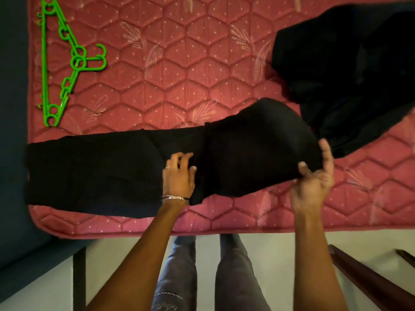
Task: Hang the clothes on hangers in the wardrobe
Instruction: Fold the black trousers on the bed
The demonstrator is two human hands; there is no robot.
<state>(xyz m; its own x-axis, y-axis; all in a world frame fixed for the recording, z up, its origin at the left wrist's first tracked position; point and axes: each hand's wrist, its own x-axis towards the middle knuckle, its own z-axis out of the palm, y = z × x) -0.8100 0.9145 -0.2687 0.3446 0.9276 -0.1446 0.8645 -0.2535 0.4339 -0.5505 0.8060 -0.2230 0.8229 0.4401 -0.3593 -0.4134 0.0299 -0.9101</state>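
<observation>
Long black fabric garment (134,167) lies along near edge of pink quilted mattress (179,75). Left hand (178,176) rests on its middle, fingers loosely bent. Right hand (314,182) pinches its raised right end. Green plastic hangers (65,61) at far left corner; second black garment (348,70) far right

black garment (134,167) flat on pink mattress (179,86); left hand (178,176) presses it, right hand (314,182) grips folded end; green hangers (60,63) apart.

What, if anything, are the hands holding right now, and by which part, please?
The right hand grips the black garment by its folded right end; the left hand rests on its middle, fingers bent.
</observation>
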